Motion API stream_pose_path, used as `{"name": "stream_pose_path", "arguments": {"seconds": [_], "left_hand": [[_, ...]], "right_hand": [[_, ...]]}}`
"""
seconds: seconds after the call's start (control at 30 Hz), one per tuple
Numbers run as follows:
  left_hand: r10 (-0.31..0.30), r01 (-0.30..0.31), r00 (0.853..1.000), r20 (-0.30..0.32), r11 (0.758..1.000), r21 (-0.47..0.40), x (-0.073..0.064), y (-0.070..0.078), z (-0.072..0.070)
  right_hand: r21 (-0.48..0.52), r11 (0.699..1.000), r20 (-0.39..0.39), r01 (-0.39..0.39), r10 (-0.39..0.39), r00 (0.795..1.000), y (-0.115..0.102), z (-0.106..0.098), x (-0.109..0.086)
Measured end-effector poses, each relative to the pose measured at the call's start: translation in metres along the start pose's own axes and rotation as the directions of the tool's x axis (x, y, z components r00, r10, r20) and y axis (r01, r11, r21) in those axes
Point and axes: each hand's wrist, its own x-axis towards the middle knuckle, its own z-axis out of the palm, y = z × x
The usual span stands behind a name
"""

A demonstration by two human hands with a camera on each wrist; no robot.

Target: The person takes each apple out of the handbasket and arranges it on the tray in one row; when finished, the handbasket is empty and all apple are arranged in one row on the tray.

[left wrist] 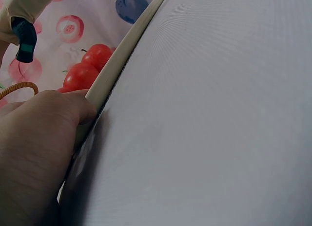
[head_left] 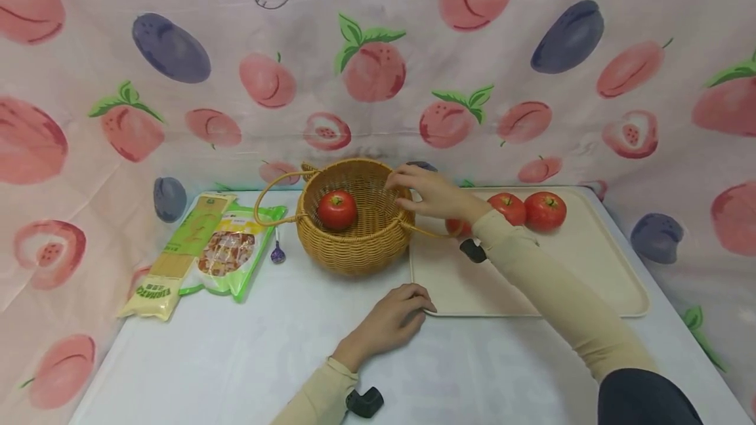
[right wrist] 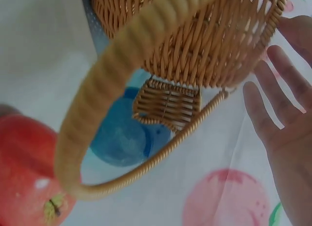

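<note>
A round wicker basket with two looped handles stands mid-table, one red apple inside. My right hand is over its right rim, palm down, with nothing held. In the right wrist view the fingers are spread beside the woven wall, and a handle loops near another apple. My left hand rests on the front left corner of a cream tray, its thumb against the rim. Two apples show on the tray; a third is partly behind my right hand.
At the left lie a long yellow-green packet and a green-white food bag. A small purple-wrapped lollipop lies between the bag and basket. A fruit-printed cloth hangs behind the white table.
</note>
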Motion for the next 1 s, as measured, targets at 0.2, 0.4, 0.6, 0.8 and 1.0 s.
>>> {"name": "stream_pose_path", "arguments": {"seconds": [0.2,0.4,0.6,0.8,1.0], "left_hand": [[0.027,-0.027,1.0,-0.016,1.0,0.001,-0.001,0.0,0.0],[0.032,-0.032,0.999,-0.018,0.999,0.007,-0.001,-0.001,0.0],[0.022,-0.022,1.0,-0.015,1.0,-0.003,-0.001,-0.002,-0.001],[0.043,-0.043,0.999,-0.022,0.999,0.026,0.0,-0.001,0.001],[0.035,-0.034,0.999,-0.024,0.999,0.022,-0.001,-0.002,0.0]], "right_hand": [[-0.027,0.999,0.052,0.018,-0.016,0.998,-0.003,0.007,0.013],[-0.042,0.998,0.086,0.051,-0.047,0.995,-0.008,0.008,0.028],[-0.061,0.998,0.16,0.031,-0.021,0.987,-0.013,0.01,0.045],[-0.084,0.996,0.229,0.019,0.001,0.973,-0.02,0.007,0.055],[-0.105,0.994,0.277,0.026,0.004,0.961,-0.023,0.009,0.067]]}}
